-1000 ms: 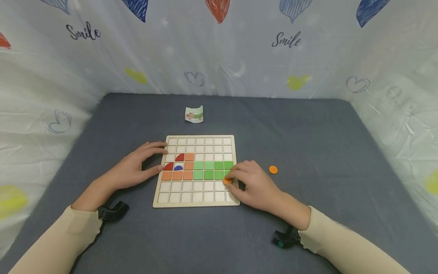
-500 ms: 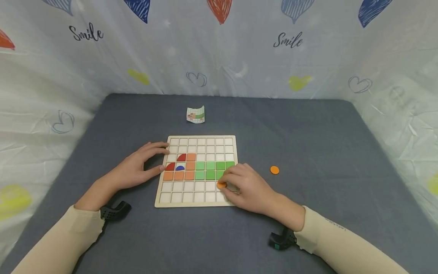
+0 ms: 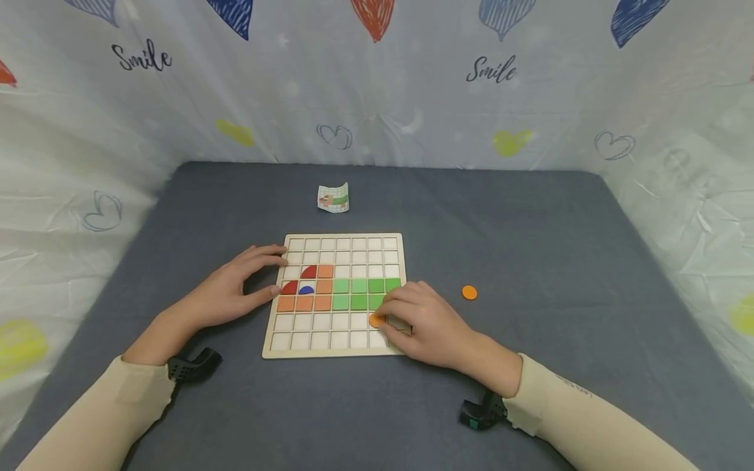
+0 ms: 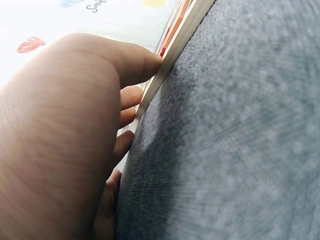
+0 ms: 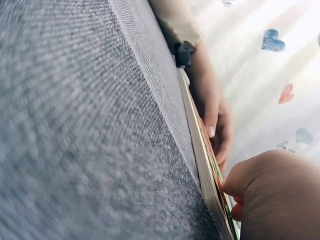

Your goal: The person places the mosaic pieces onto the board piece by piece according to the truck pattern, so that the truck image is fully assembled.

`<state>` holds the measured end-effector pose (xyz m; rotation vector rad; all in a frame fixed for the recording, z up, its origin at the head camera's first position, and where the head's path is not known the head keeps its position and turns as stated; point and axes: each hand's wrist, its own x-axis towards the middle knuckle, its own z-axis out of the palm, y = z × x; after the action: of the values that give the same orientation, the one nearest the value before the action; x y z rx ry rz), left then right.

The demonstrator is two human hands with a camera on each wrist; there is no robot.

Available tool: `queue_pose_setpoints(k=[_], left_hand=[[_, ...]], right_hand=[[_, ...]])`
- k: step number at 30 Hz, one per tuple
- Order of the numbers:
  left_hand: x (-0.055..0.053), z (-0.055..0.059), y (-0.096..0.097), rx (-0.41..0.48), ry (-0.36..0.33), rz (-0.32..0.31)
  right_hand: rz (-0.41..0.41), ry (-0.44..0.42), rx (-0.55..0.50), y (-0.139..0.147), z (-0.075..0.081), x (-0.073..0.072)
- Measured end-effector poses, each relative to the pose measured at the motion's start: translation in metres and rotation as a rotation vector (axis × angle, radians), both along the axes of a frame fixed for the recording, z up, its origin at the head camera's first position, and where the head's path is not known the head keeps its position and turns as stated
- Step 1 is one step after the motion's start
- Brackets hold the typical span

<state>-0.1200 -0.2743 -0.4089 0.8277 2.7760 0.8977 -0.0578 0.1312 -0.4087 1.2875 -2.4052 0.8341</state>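
A square wooden grid board [image 3: 330, 353] lies on the table, with red, blue, orange and green pieces set in its middle rows. My right hand [image 3: 430, 327] pinches an orange disc [image 3: 374, 320] over a cell just below the green tiles [image 3: 359, 294]. In the right wrist view the thumb [image 5: 239, 179] hides the disc. At the board's left edge my left hand [image 3: 232, 288] rests with its fingers spread, the thumb [image 4: 145, 62] touching the wooden rim. A second orange disc [image 3: 469, 292] lies on the table to the right of the board.
Behind the board stands a small curled pattern card [image 3: 333, 197] showing a coloured grid. Dark grey cloth covers the table [image 3: 530, 235]. A printed white curtain [image 3: 412, 98] hangs at the back and on both sides.
My right hand has moved slightly left and towards me, bringing the orange disc from the edge of the green tiles into the row below. My left hand stays at the board's edge.
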Motion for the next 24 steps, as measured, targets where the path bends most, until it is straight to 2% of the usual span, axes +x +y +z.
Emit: queue_pose_setpoints(k=[8, 17, 24], left_hand=[[0.0, 0.0, 0.001, -0.008, -0.002, 0.003], [0.002, 0.003, 0.001, -0.016, -0.004, 0.009], [0.001, 0.002, 0.001, -0.012, -0.004, 0.004]], right_hand=[[-0.037, -0.019, -0.005, 0.01, 0.001, 0.001], [-0.145, 0.014, -0.042, 0.029, 0.002, -0.003], [-0.256, 0.025, -0.015, 0.056, 0.0, -0.005]])
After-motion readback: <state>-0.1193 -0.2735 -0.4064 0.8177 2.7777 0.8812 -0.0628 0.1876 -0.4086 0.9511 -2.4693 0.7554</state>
